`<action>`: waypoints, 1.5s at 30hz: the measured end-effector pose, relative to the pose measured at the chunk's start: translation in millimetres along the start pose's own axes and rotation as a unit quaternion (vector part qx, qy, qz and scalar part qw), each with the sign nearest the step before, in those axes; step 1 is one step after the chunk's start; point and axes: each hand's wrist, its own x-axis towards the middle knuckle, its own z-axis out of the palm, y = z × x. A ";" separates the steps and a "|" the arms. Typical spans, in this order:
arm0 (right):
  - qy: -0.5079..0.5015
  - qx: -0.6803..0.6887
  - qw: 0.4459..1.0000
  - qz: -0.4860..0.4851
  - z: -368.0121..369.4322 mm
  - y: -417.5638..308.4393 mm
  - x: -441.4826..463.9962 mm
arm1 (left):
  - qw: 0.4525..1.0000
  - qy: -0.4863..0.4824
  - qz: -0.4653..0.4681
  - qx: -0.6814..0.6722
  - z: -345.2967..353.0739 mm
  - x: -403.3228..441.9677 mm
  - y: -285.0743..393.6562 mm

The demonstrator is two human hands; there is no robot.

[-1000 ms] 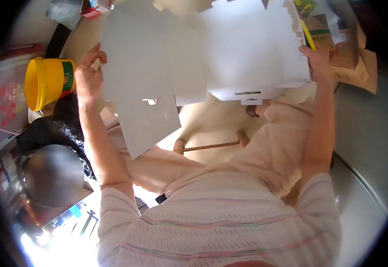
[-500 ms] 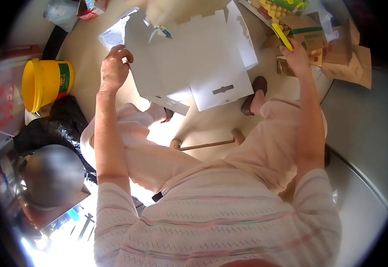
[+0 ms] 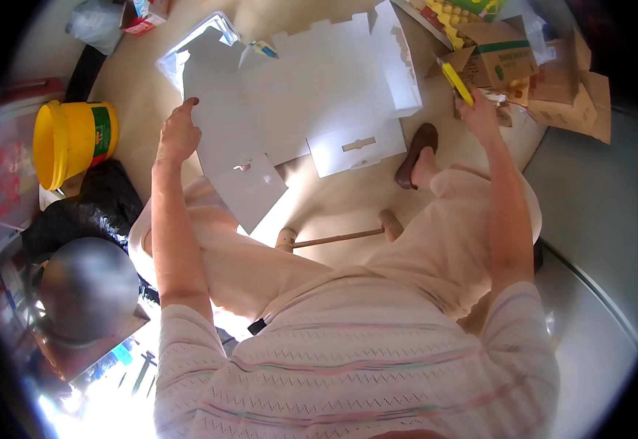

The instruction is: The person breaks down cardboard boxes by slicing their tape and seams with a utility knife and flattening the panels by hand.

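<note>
A large unfolded white cardboard box (image 3: 319, 88) lies spread in front of my feet, with slotted flaps and a ragged torn edge on its right. My left hand (image 3: 180, 133) is closed on the cardboard's left edge. In my right hand (image 3: 480, 113) is a yellow cutter (image 3: 457, 83), held to the right of the cardboard and apart from it. A small white and blue carton (image 3: 264, 49) shows at the cardboard's upper edge, beside clear plastic packaging (image 3: 220, 25).
On the left stand a yellow bucket (image 3: 74, 143) and a black plastic bag (image 3: 92, 205). Opened brown boxes (image 3: 568, 102) and yellow trays (image 3: 454, 18) lie at the upper right. A wooden stool bar (image 3: 337, 238) is between my legs.
The white cardboard has gone from raised before me to lower down by my feet, its left panel since swinging toward me. My right hand with the cutter has moved off the cardboard.
</note>
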 end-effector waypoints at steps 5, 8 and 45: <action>-0.104 0.110 0.963 0.224 16.3 46.0 -18.2 | 1.000 0.016 -0.003 -0.008 2.0 -1.2 -5.5; -0.068 0.120 0.953 0.270 35.2 69.5 5.4 | 0.998 0.054 -0.012 -0.032 -1.6 -2.3 0.7; -0.055 0.182 0.973 0.134 146.6 17.8 12.2 | 0.851 -0.026 -0.084 -0.517 54.5 55.8 46.7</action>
